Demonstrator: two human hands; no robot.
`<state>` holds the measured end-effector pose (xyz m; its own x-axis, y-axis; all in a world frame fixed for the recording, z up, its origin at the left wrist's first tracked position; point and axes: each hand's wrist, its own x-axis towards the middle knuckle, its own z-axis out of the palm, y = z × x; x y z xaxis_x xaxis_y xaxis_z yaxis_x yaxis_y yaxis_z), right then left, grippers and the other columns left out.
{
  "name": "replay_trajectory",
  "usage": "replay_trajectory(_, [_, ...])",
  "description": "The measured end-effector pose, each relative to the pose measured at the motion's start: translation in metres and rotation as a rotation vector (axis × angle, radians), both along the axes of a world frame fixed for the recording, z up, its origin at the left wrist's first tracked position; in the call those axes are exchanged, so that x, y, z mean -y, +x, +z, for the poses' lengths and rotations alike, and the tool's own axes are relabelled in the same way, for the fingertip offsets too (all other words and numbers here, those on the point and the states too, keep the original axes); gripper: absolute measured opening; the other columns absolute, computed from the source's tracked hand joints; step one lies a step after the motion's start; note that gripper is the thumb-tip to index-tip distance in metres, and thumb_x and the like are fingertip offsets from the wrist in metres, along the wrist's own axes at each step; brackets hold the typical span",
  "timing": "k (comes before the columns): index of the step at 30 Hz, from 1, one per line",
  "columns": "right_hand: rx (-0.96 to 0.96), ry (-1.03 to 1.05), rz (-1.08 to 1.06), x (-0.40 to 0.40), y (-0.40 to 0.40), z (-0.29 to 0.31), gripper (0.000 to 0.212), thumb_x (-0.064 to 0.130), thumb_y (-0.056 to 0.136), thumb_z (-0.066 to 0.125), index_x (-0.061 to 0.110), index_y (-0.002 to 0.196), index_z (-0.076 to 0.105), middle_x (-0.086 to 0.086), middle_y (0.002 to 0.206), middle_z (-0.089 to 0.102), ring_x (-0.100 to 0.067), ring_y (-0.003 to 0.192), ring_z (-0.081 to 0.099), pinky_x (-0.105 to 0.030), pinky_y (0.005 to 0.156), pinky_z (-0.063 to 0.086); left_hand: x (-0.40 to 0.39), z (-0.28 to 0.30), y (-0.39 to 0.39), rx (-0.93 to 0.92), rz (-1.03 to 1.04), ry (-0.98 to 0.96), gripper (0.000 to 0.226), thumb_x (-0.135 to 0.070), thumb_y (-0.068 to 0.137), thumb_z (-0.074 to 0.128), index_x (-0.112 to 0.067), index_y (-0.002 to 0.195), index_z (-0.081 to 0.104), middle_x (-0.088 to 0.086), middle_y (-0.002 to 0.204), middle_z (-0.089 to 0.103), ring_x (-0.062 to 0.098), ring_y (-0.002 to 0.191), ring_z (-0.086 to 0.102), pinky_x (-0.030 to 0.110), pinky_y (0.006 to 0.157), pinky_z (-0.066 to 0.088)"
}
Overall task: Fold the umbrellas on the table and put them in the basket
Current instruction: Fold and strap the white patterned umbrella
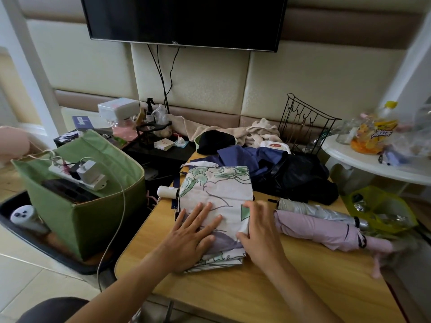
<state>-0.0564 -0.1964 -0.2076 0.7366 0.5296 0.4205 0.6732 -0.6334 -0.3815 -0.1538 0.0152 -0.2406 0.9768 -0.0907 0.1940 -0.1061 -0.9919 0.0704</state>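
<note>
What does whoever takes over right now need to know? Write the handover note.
Left hand: flat, pressing the floral umbrella on the table.
Right hand: gripping that canopy's right edge.
Pink umbrella and silver umbrella lie collapsed to the right; blue canopy and black canopy are heaped behind.
Green basket holds a power strip, no umbrella visible.
Left: finish folding, basket all.

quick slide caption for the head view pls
Left hand flattens the floral umbrella on the table while the right hand folds its edge.
</note>
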Motion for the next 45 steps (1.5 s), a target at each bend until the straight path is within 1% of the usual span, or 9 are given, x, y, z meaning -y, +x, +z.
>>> replay_trajectory(7, [-0.024, -0.231, 0.241, 0.002, 0.007, -0.008, 0.019, 0.011, 0.094, 0.058, 0.028, 0.100, 0.058, 0.011, 0.102, 0.049, -0.013, 0.099, 0.051, -0.037, 0.078, 0.051, -0.002, -0.001, 0.003, -0.044, 0.031, 0.030, 0.059, -0.061, 0.106, 0.011, -0.049, 0.157, -0.015, -0.013, 0.165, -0.029, 0.013, 0.152, -0.028, 0.048, 0.122, -0.011])
replay_trajectory(14, [-0.189, 0.288, 0.038, 0.006, 0.026, 0.003, 0.017, 0.009, 0.094, 0.064, 0.026, 0.097, 0.062, 0.011, 0.099, 0.058, -0.003, 0.086, 0.058, -0.020, 0.071, 0.050, -0.001, -0.004, 0.005, -0.045, 0.034, 0.020, 0.068, -0.069, 0.096, -0.012, -0.046, 0.159, -0.008, -0.010, 0.168, -0.023, 0.017, 0.154, -0.022, 0.048, 0.122, -0.008])
replay_trajectory(20, [-0.642, 0.497, -0.007, -0.007, 0.067, 0.024, 0.034, 0.026, 0.097, 0.070, 0.030, 0.127, 0.054, 0.008, 0.129, 0.059, -0.005, 0.118, 0.056, -0.027, 0.099, 0.046, 0.001, -0.003, 0.005, -0.066, 0.033, -0.019, 0.071, -0.069, 0.093, -0.016, -0.045, 0.159, -0.009, -0.010, 0.167, -0.026, 0.017, 0.154, -0.025, 0.049, 0.124, -0.011])
replay_trajectory(26, [-0.795, 0.589, -0.093, -0.031, 0.090, 0.052, 0.050, 0.030, 0.096, 0.072, 0.014, 0.140, 0.054, 0.000, 0.124, 0.063, -0.013, 0.107, 0.063, -0.026, 0.084, 0.047, 0.002, 0.002, 0.004, -0.096, 0.028, -0.016, 0.066, -0.067, 0.097, -0.013, -0.045, 0.159, -0.011, -0.010, 0.165, -0.029, 0.017, 0.151, -0.031, 0.050, 0.124, -0.015])
replay_trajectory(33, [-0.829, 0.753, 0.034, -0.042, 0.072, 0.077, 0.015, 0.018, 0.089, 0.081, 0.015, 0.102, 0.077, -0.005, 0.102, 0.080, -0.011, 0.084, 0.075, -0.018, 0.070, 0.057, -0.002, -0.008, 0.007, -0.017, 0.010, -0.064, 0.059, -0.063, 0.105, 0.006, -0.044, 0.161, -0.001, -0.008, 0.169, -0.015, 0.024, 0.156, -0.016, 0.047, 0.119, -0.009])
replay_trajectory(36, [-0.702, 0.709, 0.087, -0.034, 0.054, 0.073, 0.013, 0.017, 0.090, 0.080, 0.020, 0.101, 0.077, 0.005, 0.097, 0.080, -0.010, 0.091, 0.075, -0.021, 0.077, 0.057, -0.001, 0.002, 0.007, -0.152, 0.031, -0.085, 0.062, -0.065, 0.099, 0.001, -0.049, 0.157, -0.012, -0.016, 0.163, -0.031, 0.010, 0.150, -0.033, 0.044, 0.122, -0.020])
replay_trajectory(39, [-0.630, 0.674, 0.168, -0.019, 0.040, 0.064, 0.011, 0.020, 0.095, 0.075, 0.022, 0.105, 0.076, 0.005, 0.102, 0.078, -0.010, 0.097, 0.073, -0.027, 0.083, 0.056, -0.004, 0.021, 0.007, -0.221, 0.007, -0.260, 0.063, -0.060, 0.105, 0.031, -0.049, 0.159, 0.001, -0.023, 0.165, -0.020, 0.001, 0.151, -0.026, 0.040, 0.124, -0.015])
replay_trajectory(41, [-0.608, 0.625, 0.209, -0.008, 0.032, 0.053, 0.011, 0.033, 0.096, 0.073, 0.026, 0.105, 0.076, 0.002, 0.102, 0.076, -0.013, 0.098, 0.071, -0.030, 0.083, 0.052, -0.004, 0.036, 0.007, -0.126, 0.068, -0.513, 0.055, -0.050, 0.104, 0.046, -0.042, 0.157, 0.031, -0.019, 0.167, 0.019, -0.001, 0.153, 0.012, 0.035, 0.127, 0.012])
replay_trajectory(45, [-0.462, 0.441, 0.276, 0.014, 0.019, 0.027, 0.026, 0.051, 0.092, 0.066, 0.034, 0.109, 0.077, 0.007, 0.110, 0.068, -0.014, 0.106, 0.066, -0.036, 0.089, 0.054, -0.003, 0.065, 0.004, 0.007, 0.307, -1.269, 0.042, -0.043, 0.110, 0.036, -0.022, 0.117, 0.072, -0.006, 0.117, 0.074, 0.011, 0.114, 0.066, 0.034, 0.100, 0.049])
